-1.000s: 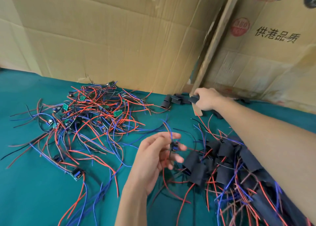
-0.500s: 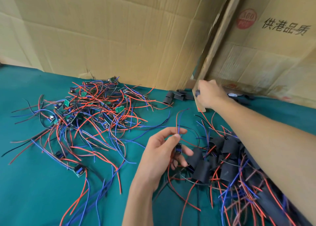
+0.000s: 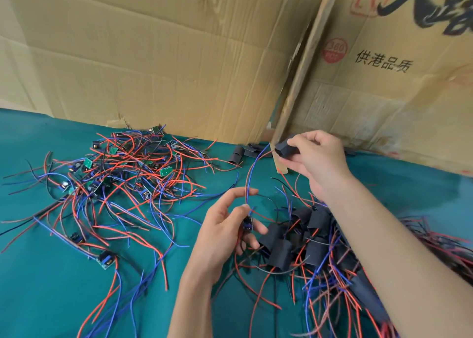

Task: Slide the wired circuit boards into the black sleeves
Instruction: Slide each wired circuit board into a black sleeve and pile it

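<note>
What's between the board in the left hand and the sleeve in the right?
In the head view, the board's red and blue wires arc up to the black sleeve's mouth; behind them, green cloth.

Teal cloth (image 3: 38,286) on table; printed cardboard sheets (image 3: 153,56) upright behind

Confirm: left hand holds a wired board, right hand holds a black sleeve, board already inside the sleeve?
Not quite. In the head view the left hand holds the wired board and the right hand the black sleeve, but the board is outside it, well apart.
</note>
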